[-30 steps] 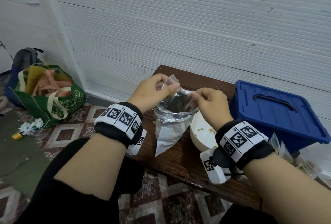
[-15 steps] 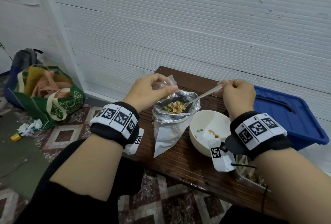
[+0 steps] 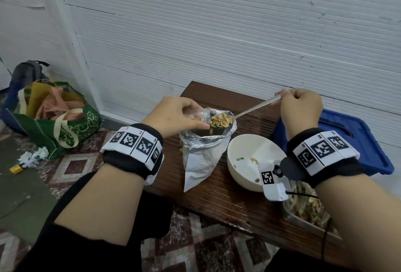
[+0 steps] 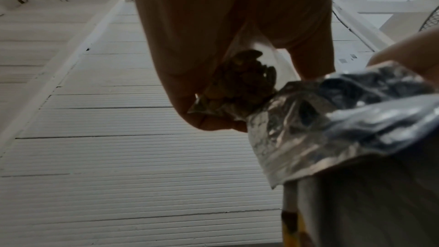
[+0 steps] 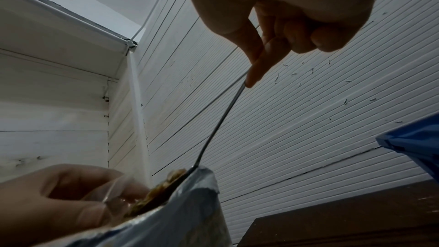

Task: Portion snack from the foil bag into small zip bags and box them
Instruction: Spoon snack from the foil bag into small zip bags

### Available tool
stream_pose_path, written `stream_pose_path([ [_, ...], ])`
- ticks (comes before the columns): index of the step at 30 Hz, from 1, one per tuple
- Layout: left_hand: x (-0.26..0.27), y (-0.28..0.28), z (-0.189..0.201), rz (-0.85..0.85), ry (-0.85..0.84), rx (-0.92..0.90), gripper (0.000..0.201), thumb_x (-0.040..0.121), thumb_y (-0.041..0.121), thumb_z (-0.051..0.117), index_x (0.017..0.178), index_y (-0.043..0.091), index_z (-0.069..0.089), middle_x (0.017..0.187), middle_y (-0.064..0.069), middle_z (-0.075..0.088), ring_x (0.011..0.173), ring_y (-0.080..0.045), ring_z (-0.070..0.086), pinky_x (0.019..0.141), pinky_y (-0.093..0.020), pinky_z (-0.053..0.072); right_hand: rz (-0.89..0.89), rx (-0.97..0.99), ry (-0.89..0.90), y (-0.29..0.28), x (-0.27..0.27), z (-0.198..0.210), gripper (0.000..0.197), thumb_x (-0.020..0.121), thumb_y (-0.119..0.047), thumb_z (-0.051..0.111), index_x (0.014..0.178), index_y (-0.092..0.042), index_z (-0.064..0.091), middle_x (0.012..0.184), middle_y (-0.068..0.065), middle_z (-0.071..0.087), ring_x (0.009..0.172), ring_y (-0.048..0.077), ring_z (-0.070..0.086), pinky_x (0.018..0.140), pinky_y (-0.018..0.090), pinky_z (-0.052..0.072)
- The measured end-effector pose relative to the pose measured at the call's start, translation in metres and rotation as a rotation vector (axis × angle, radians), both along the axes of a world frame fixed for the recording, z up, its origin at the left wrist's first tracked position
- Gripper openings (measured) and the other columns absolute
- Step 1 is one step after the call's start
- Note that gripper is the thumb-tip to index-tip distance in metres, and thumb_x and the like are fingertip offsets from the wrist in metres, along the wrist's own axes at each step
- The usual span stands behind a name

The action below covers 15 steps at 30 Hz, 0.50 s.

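The right hand holds a full spoon over the foil bag on the table. The left hand pinches a small zip bag open beside it. The spoon should stay level and tip slowly, right inside the small bag's mouth.

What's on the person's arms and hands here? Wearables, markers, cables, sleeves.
Bare hands, no gloves. Left hand and right hand each have a black wrist strap topped by a white band of square black-and-white fiducial tags. A white tagged camera module hangs under each wrist; a thin black cable trails from the right one. Black sleeves are pushed up the forearms.
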State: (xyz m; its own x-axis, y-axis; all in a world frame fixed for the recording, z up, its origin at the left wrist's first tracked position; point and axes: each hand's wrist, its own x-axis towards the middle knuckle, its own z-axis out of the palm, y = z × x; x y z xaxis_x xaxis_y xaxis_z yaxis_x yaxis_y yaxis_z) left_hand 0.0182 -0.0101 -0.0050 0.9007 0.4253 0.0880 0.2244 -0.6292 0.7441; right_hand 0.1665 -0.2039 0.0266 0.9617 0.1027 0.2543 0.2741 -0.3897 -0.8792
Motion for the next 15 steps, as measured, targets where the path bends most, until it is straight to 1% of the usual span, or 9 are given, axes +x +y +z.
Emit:
stream_pose_path([
  [3, 0.001, 0.001, 0.001, 0.009, 0.034, 0.085, 0.051, 0.064, 0.046, 0.085, 0.108, 0.025, 0.069, 0.097, 0.012, 0.067, 0.093, -0.005, 0.062, 0.082, -0.021, 0.05, -0.005, 0.014, 0.005, 0.0, 0.0, 0.004, 0.036, 0.093, -0.016, 0.051, 0.061, -0.019, 0.066, 0.067, -0.009, 0.059, 0.071, 0.011, 0.053, 0.069, 0.022, 0.039],
  [5, 0.001, 0.001, 0.002, 0.009, 0.048, 0.136, 0.053, 0.064, 0.047, 0.084, 0.11, 0.025, 0.069, 0.1, 0.011, 0.066, 0.095, -0.006, 0.06, 0.084, -0.022, 0.048, -0.005, 0.018, 0.002, 0.001, 0.001, 0.005, 0.037, 0.093, -0.016, 0.051, 0.058, -0.021, 0.064, 0.074, -0.005, 0.063, 0.074, 0.012, 0.054, 0.071, 0.024, 0.041],
  [7, 0.001, 0.0, 0.003, 0.008, 0.053, 0.155, 0.055, 0.064, 0.049, 0.083, 0.111, 0.025, 0.069, 0.101, 0.01, 0.066, 0.096, -0.007, 0.059, 0.085, -0.023, 0.049, 0.005, 0.011, -0.001, 0.002, 0.001, 0.005, 0.037, 0.093, -0.016, 0.051, 0.059, -0.02, 0.065, 0.081, -0.004, 0.065, 0.075, 0.008, 0.054, 0.074, 0.023, 0.041],
  [8, 0.002, -0.001, 0.002, 0.006, 0.048, 0.151, 0.056, 0.064, 0.049, 0.083, 0.111, 0.026, 0.069, 0.101, 0.01, 0.067, 0.095, -0.006, 0.06, 0.084, -0.022, 0.049, 0.015, 0.012, -0.003, 0.003, 0.0, 0.004, 0.037, 0.093, -0.015, 0.051, 0.059, -0.019, 0.065, 0.083, -0.006, 0.065, 0.072, 0.004, 0.054, 0.074, 0.022, 0.04],
  [11, 0.003, -0.005, 0.001, -0.004, 0.008, 0.109, 0.053, 0.063, 0.048, 0.084, 0.109, 0.026, 0.069, 0.097, 0.013, 0.066, 0.09, 0.0, 0.059, 0.075, -0.013, 0.045, 0.049, 0.016, -0.004, 0.007, -0.002, 0.002, 0.041, 0.094, -0.014, 0.05, 0.057, -0.017, 0.065, 0.084, -0.013, 0.064, 0.072, -0.007, 0.052, 0.078, 0.017, 0.036],
  [13, 0.005, -0.007, 0.0, -0.009, -0.017, 0.075, 0.053, 0.062, 0.047, 0.085, 0.107, 0.026, 0.069, 0.097, 0.013, 0.066, 0.091, 0.001, 0.059, 0.074, -0.011, 0.044, 0.069, 0.019, -0.003, 0.011, -0.002, 0.001, 0.042, 0.095, -0.014, 0.049, 0.056, -0.016, 0.065, 0.085, -0.012, 0.066, 0.074, -0.007, 0.052, 0.078, 0.016, 0.036],
  [14, 0.006, -0.008, -0.001, -0.012, -0.025, 0.06, 0.053, 0.061, 0.047, 0.086, 0.107, 0.026, 0.07, 0.097, 0.013, 0.067, 0.092, 0.0, 0.06, 0.076, -0.013, 0.046, 0.075, 0.022, -0.006, 0.013, -0.002, 0.001, 0.042, 0.095, -0.013, 0.049, 0.056, -0.017, 0.065, 0.086, -0.011, 0.066, 0.074, -0.006, 0.053, 0.076, 0.015, 0.037],
  [15, 0.007, -0.009, -0.002, -0.015, -0.031, 0.049, 0.053, 0.061, 0.047, 0.086, 0.107, 0.026, 0.069, 0.098, 0.013, 0.067, 0.092, 0.0, 0.061, 0.079, -0.015, 0.048, 0.078, 0.026, -0.01, 0.014, -0.002, 0.001, 0.041, 0.094, -0.013, 0.05, 0.056, -0.017, 0.065, 0.087, -0.01, 0.067, 0.073, -0.005, 0.053, 0.071, 0.012, 0.038],
])
